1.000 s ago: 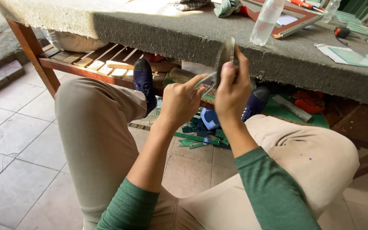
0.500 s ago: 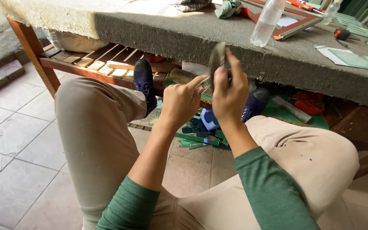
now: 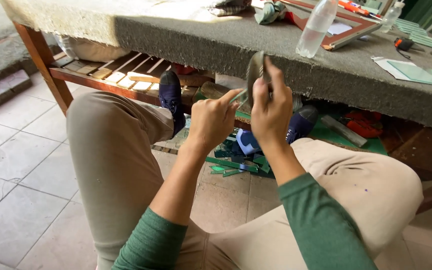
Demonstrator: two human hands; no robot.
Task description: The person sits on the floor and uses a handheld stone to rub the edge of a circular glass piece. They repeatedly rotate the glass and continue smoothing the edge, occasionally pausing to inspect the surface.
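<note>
We note a small glass piece [image 3: 239,96] held just below the table edge [image 3: 326,75], pinched in the left hand [image 3: 211,122]. The right hand [image 3: 272,107], raised with wrist bent, grips a dark flat stone [image 3: 254,72] against it. Glass scraps [image 3: 233,165] lie below.

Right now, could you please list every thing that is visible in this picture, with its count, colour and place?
glass strip: one, pale green, pinched in the left hand
dark flat piece: one, grey, held upright in the right hand; kind unclear
table: one, grey carpet top, wooden legs, ahead of the knees
plastic bottle: one, clear, upright on the table
framed panel: one, red-brown frame, on the table behind the bottle
glass sheets: several, pale green, table's right end
glass offcuts: many, green, on the floor between the feet
shoes: two, navy, under the table
left hand: one
right hand: one
</note>
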